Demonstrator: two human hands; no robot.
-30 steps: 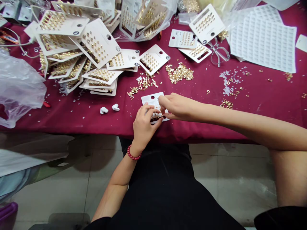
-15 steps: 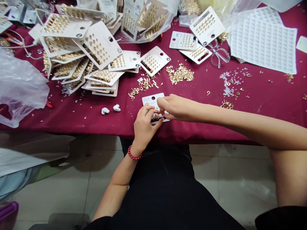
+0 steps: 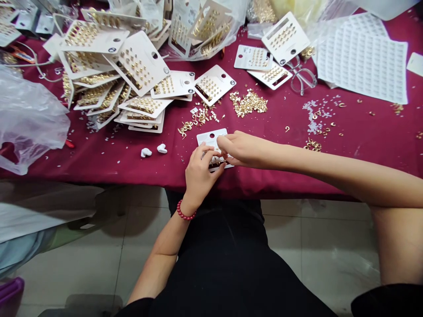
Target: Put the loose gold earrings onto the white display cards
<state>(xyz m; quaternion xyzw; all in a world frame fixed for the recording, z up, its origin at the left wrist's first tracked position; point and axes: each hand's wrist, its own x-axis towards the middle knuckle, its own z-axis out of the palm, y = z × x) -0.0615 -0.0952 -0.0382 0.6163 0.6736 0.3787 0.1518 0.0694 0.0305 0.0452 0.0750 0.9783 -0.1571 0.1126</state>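
Observation:
A white earring card [image 3: 210, 138] lies low on the burgundy tablecloth [image 3: 99, 167] near the table's front edge. Gold earrings [image 3: 217, 164] show on its lower part, partly hidden by my fingers. My left hand [image 3: 201, 176], with a red bead bracelet [image 3: 186, 212] at the wrist, grips the card from below. From the right, my right hand [image 3: 242, 149] reaches in and pinches its fingertips at the card. Whether those fingertips hold a small piece between them is hidden.
Beyond the hands lie a heap of gold earring cards [image 3: 139, 61], loose gold pieces [image 3: 248, 103] and gold hooks [image 3: 200, 117]. Clear glasses [image 3: 302, 77] and white label sheets [image 3: 361, 64] lie at the far right. A plastic bag [image 3: 29, 119] hangs over the left edge.
My hands stay at the card with only slight finger shifts. The whole view drifts a little, so the table items sit slightly lower and further right.

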